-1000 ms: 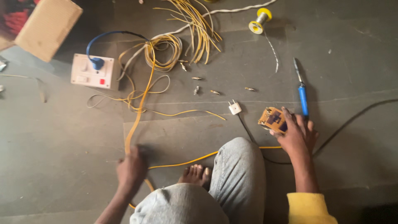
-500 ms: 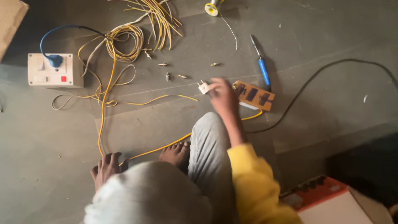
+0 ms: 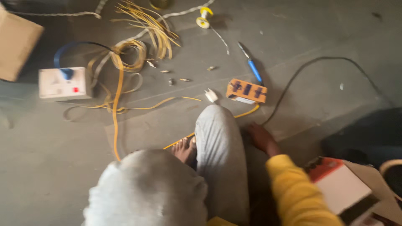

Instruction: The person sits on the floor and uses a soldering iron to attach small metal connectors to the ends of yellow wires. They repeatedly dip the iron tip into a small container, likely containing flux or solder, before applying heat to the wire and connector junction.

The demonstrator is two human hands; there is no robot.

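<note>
Head view looks down on a grey concrete floor (image 3: 335, 33) strewn with wiring work, the person seated on it with grey-trousered knees (image 3: 217, 138) drawn up and a bare foot (image 3: 184, 148) resting on a yellow cable, which seems to pin it in place. A cardboard box (image 3: 16, 48) sits at the far left edge, and a red-and-white box (image 3: 339, 184) lies at the lower right, beside the yellow sleeve (image 3: 293, 188). A white socket box (image 3: 63, 83) with a blue plug in it lies left of centre. Next to it a coil of yellow cable (image 3: 125, 54) trails a long strand toward the knees, with a fan of cut yellow wire pieces (image 3: 150, 25) beyond. A black cable (image 3: 318, 62) curves off to the right. The right hand (image 3: 259, 136) rests flat on the floor just beside the knee, fingers loosely spread and gripping nothing, apparently propping the body. Nearest to it, a little ahead, lies an orange circuit board (image 3: 247, 90), flat with its dark parts facing up. A blue-handled tool (image 3: 251, 67) lies just behind the board, a small white plug (image 3: 211, 95) to its left, and a yellow solder spool (image 3: 204, 19) farther off. The left hand is out of sight.
</note>
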